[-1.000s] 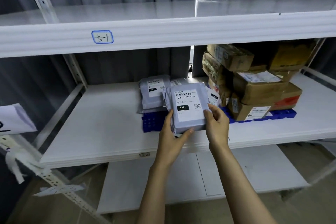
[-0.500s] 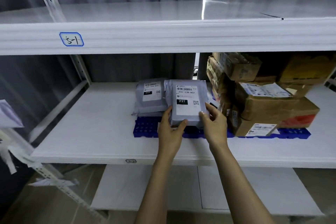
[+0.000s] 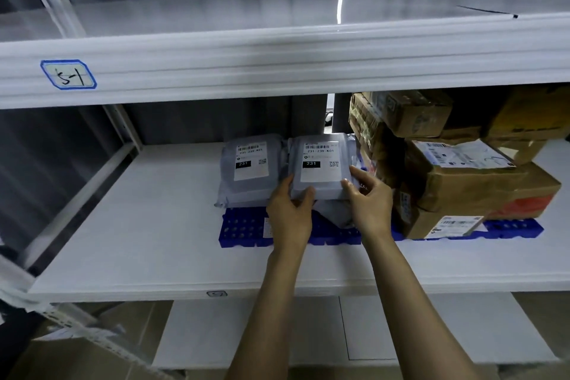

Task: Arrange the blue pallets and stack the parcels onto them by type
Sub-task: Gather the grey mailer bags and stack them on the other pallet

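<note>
the middle shelf [image 3: 138, 241] of a white metal rack carried all the task items. a blue pallet [image 3: 243, 227] lay near the centre of that shelf, set back from its front edge. a second blue pallet [image 3: 512, 230] lay just beside it toward the shelf's right end, though the join between them was hidden by the arms.

the left hand [image 3: 290, 216] gripped the near left corner of a grey mailer parcel [image 3: 319, 170], with the thumb curled over the front edge. the right hand [image 3: 368, 207] pinched the near right corner of the same parcel with fingers and thumb. the parcel lay label up over the first pallet, on top of another grey bag. whether its full weight rested there could not be told.

a second grey mailer parcel [image 3: 251, 173] lay label up, touching its left side, on the pallet's back left part. both labels read 231.

cardboard boxes [image 3: 475, 188] were stacked several high on the second pallet, just right of the held parcel.

the upper shelf [image 3: 308, 62] bore a handwritten label [image 3: 68, 75] with a blue border on its front edge, toward the left end. a lower shelf [image 3: 246, 333] showed below.
</note>
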Demonstrator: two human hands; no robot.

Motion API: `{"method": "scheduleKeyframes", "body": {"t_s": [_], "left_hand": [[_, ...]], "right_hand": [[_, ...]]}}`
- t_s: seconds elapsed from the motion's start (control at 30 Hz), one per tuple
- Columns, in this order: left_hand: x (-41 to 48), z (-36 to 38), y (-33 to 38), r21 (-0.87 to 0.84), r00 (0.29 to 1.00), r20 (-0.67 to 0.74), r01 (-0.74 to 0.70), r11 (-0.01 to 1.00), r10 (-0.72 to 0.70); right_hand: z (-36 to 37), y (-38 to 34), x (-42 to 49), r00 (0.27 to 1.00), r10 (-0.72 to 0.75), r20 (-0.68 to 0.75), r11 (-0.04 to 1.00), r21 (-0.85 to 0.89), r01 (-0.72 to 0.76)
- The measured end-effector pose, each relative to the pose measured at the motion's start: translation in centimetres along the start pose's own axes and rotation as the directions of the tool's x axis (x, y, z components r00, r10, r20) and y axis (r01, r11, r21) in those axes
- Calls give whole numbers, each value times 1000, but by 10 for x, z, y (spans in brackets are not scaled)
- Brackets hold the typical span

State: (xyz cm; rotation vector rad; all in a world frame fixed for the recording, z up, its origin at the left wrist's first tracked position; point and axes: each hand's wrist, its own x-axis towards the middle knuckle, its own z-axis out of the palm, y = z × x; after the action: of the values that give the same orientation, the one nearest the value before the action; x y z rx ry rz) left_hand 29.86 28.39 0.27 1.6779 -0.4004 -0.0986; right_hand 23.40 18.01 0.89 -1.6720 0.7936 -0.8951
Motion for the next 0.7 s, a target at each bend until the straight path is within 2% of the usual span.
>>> {"method": "scheduleKeyframes", "body": {"t_s": [0.2,0.4,0.7], "left_hand": [[26,3,-10,207,994,-40,-95,974,106],[38,4,-17,227,998,8,-59,972,59],[40,2,-14,237,997,29,-76,969,71]], "right_hand": [[21,2,21,999,20,-50,999,-33,-21],[37,1,34,999,-44,-21,987,-156,40],[47,6,40,995,-93,46,919,-381,103]]}}
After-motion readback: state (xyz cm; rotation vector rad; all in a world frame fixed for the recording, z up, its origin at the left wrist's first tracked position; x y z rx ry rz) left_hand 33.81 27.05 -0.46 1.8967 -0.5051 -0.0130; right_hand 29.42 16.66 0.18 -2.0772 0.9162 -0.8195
